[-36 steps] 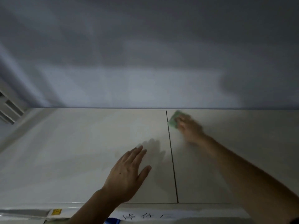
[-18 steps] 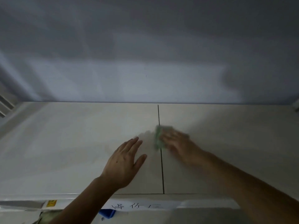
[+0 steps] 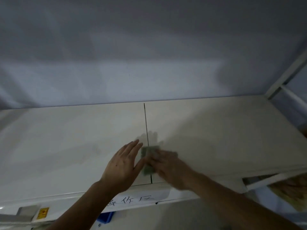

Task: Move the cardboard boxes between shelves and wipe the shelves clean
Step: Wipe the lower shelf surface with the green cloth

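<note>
A pale shelf board fills the middle of the head view, split by a dark seam. My right hand presses a green cloth flat against the board on the seam, near the front edge; the hand is blurred. My left hand lies just left of the cloth with straight fingers, palm down over the board, its fingertips close to the cloth. No cardboard box stands on this shelf.
A grey wall backs the shelf. A white metal upright rises at the right end. On the front rail are a handwritten paper label and a yellow sticker. Brown cardboard shows below right, something blue underneath.
My right hand has dragged the cloth from the back of the shelf along the seam toward the front edge. The left hand stayed in place, and the view shifted right.
</note>
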The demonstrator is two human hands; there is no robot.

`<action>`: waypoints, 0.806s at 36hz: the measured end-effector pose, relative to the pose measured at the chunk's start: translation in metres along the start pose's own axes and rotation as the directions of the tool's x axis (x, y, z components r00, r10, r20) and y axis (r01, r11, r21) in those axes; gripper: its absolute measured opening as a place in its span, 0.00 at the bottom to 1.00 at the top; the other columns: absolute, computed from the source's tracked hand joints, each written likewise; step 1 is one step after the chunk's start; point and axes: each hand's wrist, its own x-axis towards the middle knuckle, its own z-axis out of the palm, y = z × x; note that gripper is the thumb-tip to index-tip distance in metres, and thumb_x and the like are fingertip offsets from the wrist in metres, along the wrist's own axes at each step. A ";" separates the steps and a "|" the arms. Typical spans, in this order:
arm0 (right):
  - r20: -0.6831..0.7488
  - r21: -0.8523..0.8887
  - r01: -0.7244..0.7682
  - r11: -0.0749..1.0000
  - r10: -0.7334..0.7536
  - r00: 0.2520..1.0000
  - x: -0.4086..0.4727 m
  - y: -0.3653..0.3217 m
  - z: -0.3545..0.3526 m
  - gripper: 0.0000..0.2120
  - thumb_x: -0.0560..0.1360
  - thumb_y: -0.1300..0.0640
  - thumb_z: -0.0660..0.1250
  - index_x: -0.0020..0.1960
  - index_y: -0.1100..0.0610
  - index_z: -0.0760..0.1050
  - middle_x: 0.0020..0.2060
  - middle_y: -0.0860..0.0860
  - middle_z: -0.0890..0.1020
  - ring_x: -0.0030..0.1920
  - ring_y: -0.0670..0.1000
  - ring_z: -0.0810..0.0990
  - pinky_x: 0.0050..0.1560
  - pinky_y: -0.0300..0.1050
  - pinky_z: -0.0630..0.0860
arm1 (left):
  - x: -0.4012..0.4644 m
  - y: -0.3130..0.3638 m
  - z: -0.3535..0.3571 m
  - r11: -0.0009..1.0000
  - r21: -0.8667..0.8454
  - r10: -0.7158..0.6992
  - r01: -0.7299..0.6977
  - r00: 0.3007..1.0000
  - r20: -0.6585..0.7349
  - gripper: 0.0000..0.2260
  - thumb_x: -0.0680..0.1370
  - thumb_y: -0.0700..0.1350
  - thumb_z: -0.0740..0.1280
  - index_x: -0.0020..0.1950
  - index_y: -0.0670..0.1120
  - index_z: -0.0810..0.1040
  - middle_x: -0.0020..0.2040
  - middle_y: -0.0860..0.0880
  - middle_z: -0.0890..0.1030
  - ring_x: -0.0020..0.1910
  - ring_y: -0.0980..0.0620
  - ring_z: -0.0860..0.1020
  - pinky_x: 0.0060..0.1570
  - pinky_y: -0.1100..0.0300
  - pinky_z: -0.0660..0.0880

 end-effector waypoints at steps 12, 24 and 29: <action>-0.219 0.034 -0.574 0.818 0.567 0.794 -0.012 0.061 -0.040 0.20 0.83 0.59 0.60 0.74 0.59 0.72 0.75 0.59 0.70 0.75 0.62 0.67 0.75 0.52 0.61 | -0.005 0.029 0.015 0.998 -0.001 0.065 -0.065 0.997 0.043 0.35 0.80 0.71 0.41 0.82 0.55 0.57 0.83 0.55 0.57 0.81 0.56 0.56 0.79 0.55 0.57; -0.256 0.112 -0.756 0.645 0.753 0.606 -0.107 0.132 -0.044 0.22 0.84 0.60 0.59 0.77 0.60 0.67 0.77 0.60 0.66 0.75 0.62 0.67 0.73 0.53 0.65 | 0.003 0.046 0.024 0.988 -0.030 0.155 -0.153 0.984 0.087 0.40 0.76 0.74 0.38 0.83 0.54 0.58 0.83 0.55 0.57 0.81 0.55 0.57 0.79 0.55 0.56; -0.240 0.176 -0.842 0.510 0.852 0.466 -0.104 0.160 -0.036 0.20 0.82 0.59 0.60 0.74 0.59 0.71 0.74 0.63 0.70 0.71 0.66 0.71 0.68 0.61 0.71 | 0.006 0.044 0.026 0.984 -0.029 0.178 -0.175 0.979 0.097 0.40 0.76 0.74 0.37 0.83 0.55 0.56 0.83 0.56 0.56 0.81 0.56 0.55 0.79 0.55 0.55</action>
